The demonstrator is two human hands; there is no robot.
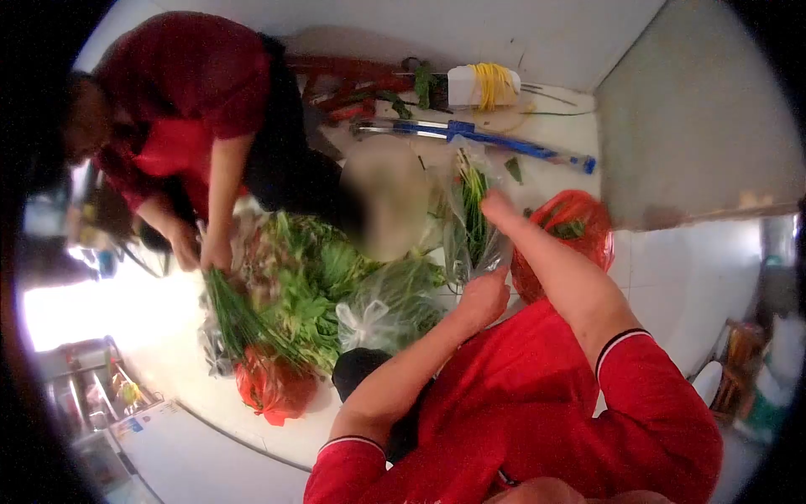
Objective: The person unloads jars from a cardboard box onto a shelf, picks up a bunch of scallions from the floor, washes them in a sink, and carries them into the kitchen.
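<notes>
A clear plastic bag [460,260] with long thin green stalks [474,206] inside lies in front of me. My left hand [484,302] is closed on the bag's near end. Farther up, my right hand [501,208] is closed around the stalks at the bag's side; its fingertips are partly hidden. A red plastic bag [575,239] with greens in it sits to the right, under my right forearm. To the left is a knotted clear bag [390,307] of greens, beside a heap of leafy vegetables [311,269].
At left, a co-worker in dark red bends over, both hands on long green stalks [243,315]. Below is a tied red bag [275,386]. Blue-handled poles [504,141] and a white block with yellow cord [487,86] lie by the wall.
</notes>
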